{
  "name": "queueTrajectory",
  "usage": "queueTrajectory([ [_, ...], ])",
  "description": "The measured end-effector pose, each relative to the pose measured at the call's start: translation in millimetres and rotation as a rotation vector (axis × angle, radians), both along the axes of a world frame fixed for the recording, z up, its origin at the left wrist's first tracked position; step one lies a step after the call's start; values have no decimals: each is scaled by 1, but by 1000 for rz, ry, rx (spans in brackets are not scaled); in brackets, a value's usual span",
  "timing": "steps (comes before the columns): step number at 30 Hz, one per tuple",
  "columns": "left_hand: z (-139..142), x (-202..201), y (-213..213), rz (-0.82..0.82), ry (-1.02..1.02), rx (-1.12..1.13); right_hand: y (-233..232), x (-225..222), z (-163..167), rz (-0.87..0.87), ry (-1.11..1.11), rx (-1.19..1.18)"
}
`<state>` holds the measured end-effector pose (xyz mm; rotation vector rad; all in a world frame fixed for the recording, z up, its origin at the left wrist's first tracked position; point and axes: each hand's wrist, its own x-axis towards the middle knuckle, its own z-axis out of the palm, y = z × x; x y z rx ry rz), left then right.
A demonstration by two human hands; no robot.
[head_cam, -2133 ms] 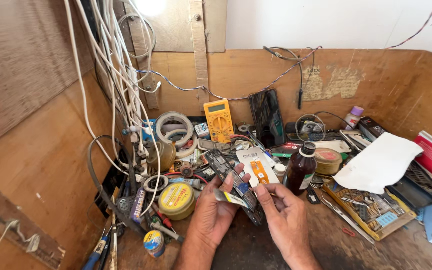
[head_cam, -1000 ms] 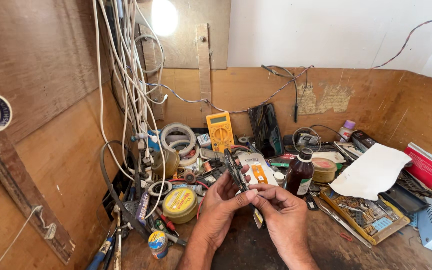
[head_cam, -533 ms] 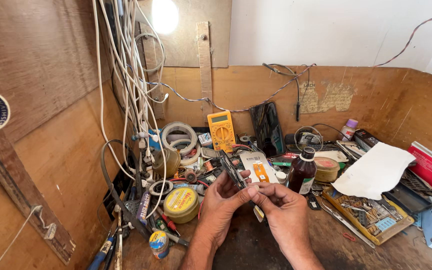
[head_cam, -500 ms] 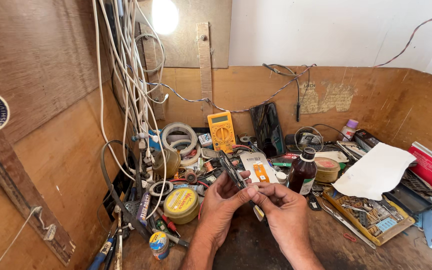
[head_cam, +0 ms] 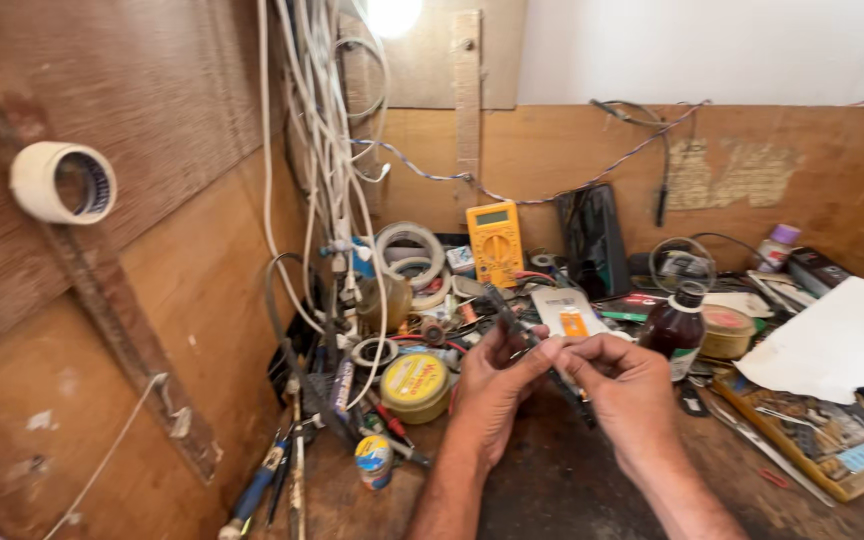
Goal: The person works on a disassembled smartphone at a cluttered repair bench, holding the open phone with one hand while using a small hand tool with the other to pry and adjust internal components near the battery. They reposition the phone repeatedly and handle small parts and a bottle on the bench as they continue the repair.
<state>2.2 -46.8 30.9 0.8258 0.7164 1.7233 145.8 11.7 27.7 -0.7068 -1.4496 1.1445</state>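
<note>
Cluttered wooden bench | your left hand (head_cam: 492,385) and right hand (head_cam: 624,385) both pinch a thin dark tool (head_cam: 537,350) above the benchtop, near the brown bottle (head_cam: 679,330) | mid-handling; steady fingertips needed

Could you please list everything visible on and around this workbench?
multimeter: one, yellow, upright against the back wall
round tin: one, yellow lid, left of the hands
bottle: one, dark brown, black cap, right of the hands
tape roll: one, white, on the left wall
cables: a bundle, white, hanging in the corner
paper sheet: one, white, far right
slim tool: one, dark, held between both hands
left hand: gripping the tool
right hand: pinching the tool
</note>
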Motion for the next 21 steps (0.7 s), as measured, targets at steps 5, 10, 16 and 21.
queueTrajectory([
  [5,3,2,-2,12,-2,-25,-3,3,11,72,-41,-60],
  [10,5,3,-2,16,9,-19,-7,5,9,23,-40,-85],
  [16,2,6,0,78,66,78,-10,3,3,-130,-109,92],
  [21,5,7,1,109,28,-23,-15,-2,13,-249,-257,115],
])
